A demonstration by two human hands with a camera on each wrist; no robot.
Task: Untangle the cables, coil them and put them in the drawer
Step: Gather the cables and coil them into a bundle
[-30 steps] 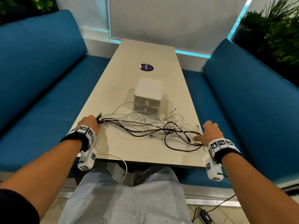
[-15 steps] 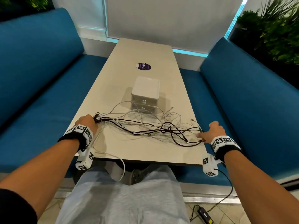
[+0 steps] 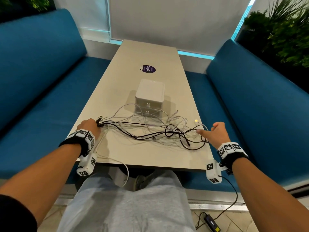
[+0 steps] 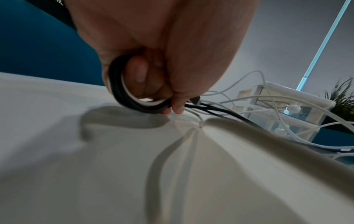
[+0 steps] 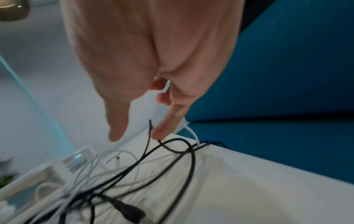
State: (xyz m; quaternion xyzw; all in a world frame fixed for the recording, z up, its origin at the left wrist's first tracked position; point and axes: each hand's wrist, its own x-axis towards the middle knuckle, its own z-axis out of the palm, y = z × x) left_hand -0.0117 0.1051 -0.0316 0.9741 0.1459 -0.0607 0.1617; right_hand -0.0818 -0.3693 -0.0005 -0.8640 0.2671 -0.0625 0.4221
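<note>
A tangle of black and white cables lies across the near half of the table. My left hand grips a bunch of cable ends at the table's left edge; in the left wrist view its fingers curl round black and white cables. My right hand hovers at the right edge with fingers straight, holding nothing. In the right wrist view its index finger points down at a black loop. A white two-drawer box stands behind the tangle with both drawers closed.
Blue benches run along both sides of the table. A purple sticker lies beyond the box. One white cable hangs over the front edge towards my lap. A black charger lies on the floor.
My right hand has lifted off the cables at the right edge and opened its fingers. The left hand keeps its grip in the same place.
</note>
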